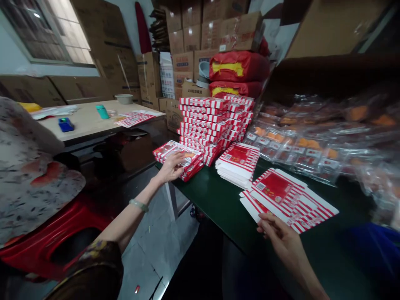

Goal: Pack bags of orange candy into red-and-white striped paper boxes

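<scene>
My left hand (171,167) lies on top of a red-and-white striped box (167,149) at the table's left edge, fingers stretched over its lid. Under that one sits at least one similar box. The thumb rests near the side of the box. My right hand (281,237) has its fingers pinched at the lower edge of a flat striped carton (250,204). Other flat cartons (278,187) lie fanned out over it, printed with a red panel. A neater pile of flat cartons (239,160) stands between my hands.
Tall stacks of striped boxes (203,125) stand behind my left hand on the green table (209,200). Clear-wrapped packs (300,150) are heaped at the right. A person in a floral top (34,175) sits at left by a pale table (84,112). Brown cardboard boxes (184,62) fill the back.
</scene>
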`<state>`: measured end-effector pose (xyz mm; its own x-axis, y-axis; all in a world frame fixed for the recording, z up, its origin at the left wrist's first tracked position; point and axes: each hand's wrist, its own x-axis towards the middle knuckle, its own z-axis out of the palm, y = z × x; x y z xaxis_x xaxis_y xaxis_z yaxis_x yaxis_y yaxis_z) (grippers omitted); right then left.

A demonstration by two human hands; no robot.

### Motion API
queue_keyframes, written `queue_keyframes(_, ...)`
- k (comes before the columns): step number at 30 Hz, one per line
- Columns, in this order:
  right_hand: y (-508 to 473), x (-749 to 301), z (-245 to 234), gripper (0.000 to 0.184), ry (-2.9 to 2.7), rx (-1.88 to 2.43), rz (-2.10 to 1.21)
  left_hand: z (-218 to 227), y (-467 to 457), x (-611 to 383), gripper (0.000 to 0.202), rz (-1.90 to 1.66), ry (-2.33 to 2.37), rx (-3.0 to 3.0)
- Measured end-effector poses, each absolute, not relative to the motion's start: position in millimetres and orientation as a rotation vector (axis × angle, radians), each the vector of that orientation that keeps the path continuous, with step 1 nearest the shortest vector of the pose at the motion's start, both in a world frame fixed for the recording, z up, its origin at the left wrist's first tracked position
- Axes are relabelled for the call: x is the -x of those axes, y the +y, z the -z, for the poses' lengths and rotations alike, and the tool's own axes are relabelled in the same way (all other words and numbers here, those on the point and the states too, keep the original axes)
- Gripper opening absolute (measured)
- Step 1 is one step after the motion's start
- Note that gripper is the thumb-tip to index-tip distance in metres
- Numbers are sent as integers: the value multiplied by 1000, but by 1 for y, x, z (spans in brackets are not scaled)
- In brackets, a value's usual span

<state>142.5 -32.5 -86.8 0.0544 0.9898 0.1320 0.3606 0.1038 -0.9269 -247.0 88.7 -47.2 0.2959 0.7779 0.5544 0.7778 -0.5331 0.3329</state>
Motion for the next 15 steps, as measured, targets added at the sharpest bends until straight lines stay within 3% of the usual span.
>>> queue_keyframes(3,-11,-144,76,30,-1585,1433,-502,44,82,190,34,-1163,1350,-2569)
queue_keyframes(5,14,-145,68,26,-1609,1461,-349,42,87,139,35,-1021,1185,-2649)
queue_keyframes(11,118,-145,36,25,-1703,1535,-244,45,126,39,58,-305,1277,-2692)
queue_keyframes(15,181,-164,15,27,-1752,1738,-212,54,136,39,52,-272,1284,-2697)
